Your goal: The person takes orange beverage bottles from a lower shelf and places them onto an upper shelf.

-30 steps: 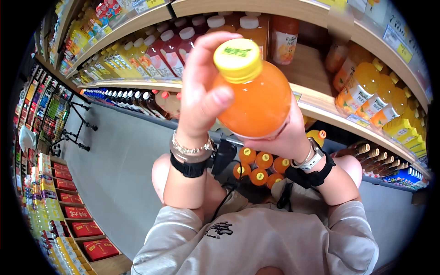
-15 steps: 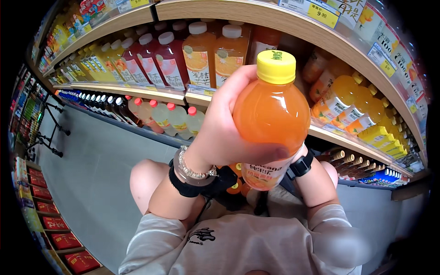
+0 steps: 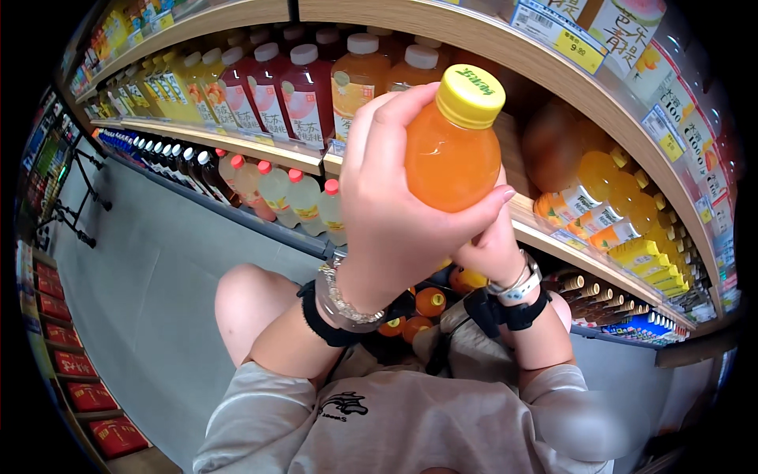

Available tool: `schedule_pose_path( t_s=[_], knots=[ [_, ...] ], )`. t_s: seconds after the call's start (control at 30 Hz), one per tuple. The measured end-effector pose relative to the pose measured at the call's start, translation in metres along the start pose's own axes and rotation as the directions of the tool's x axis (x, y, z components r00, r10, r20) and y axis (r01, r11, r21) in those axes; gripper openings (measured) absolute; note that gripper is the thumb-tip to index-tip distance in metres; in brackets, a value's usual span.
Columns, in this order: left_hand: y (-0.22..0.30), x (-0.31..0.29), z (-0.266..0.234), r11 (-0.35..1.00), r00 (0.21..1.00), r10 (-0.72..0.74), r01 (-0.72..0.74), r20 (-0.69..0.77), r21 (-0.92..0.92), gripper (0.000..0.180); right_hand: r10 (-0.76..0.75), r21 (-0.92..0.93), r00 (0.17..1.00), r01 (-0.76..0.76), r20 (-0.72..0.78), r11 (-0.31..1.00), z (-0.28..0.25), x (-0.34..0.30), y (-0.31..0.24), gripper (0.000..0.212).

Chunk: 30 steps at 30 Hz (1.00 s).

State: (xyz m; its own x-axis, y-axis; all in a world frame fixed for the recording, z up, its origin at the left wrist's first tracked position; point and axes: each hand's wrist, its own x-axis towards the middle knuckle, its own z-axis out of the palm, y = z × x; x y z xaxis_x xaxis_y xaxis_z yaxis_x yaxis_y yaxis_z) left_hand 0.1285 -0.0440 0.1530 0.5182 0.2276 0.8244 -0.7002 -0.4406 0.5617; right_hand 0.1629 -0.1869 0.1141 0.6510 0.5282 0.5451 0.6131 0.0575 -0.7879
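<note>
My left hand (image 3: 387,189) is wrapped round a bottle of orange juice (image 3: 454,162) with a yellow screw cap, its thumb lying across the front. The bottle is raised before the shelf, its cap tipped away from me. Close under it, my right hand (image 3: 493,245) is closed at the bottle's lower end. Part of its fingers is hidden behind the left hand, which also covers the label. Below my wrists, between my knees, several more orange juice bottles (image 3: 430,302) show only their tops.
Ahead, a wooden shelf (image 3: 260,146) carries red and orange juice bottles. More orange juice bottles (image 3: 604,209) stand at the right, beside a gap. Red-capped bottles (image 3: 304,201) fill the lower shelf. Red boxes (image 3: 118,434) sit at lower left; a black wheeled rack (image 3: 79,205) stands farther off.
The juice bottle has moved away from me and tilted, and its label is now covered. My left thumb has come across its front. My right hand now shows below the bottle.
</note>
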Motion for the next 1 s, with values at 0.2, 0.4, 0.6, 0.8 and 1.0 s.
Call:
schedule_pose_path(
  t_s=[0.2, 0.4, 0.6, 0.8, 1.0],
  knots=[
    [0.004, -0.004, 0.005, 0.980, 0.991, 0.083, -0.062, -0.101, 0.190, 0.074, 0.263, -0.005, 0.964, -0.263, -0.049, 0.965, 0.023, -0.001, 0.001, 0.094],
    [0.004, -0.009, 0.011, 0.977, 0.992, 0.074, -0.051, -0.105, 0.206, 0.077, 0.112, -0.113, 0.976, -0.135, -0.185, 0.984, 0.030, -0.001, 0.006, 0.062],
    [0.000, -0.013, 0.015, 0.970, 0.991, 0.076, -0.048, -0.110, 0.239, 0.078, 0.110, -0.104, 0.971, -0.135, -0.210, 0.985, 0.029, -0.003, 0.009, 0.047],
    [-0.005, -0.012, 0.021, 0.969, 0.991, 0.108, -0.087, -0.078, 0.231, 0.078, 0.154, -0.002, 0.947, -0.161, -0.282, 0.987, 0.027, 0.000, 0.005, 0.049],
    [-0.015, -0.001, 0.019, 0.991, 0.988, 0.107, -0.097, 0.111, -0.093, 0.073, -0.026, -0.215, 0.890, -0.081, -0.456, 0.973, -0.003, 0.004, 0.025, 0.083]
  ],
)
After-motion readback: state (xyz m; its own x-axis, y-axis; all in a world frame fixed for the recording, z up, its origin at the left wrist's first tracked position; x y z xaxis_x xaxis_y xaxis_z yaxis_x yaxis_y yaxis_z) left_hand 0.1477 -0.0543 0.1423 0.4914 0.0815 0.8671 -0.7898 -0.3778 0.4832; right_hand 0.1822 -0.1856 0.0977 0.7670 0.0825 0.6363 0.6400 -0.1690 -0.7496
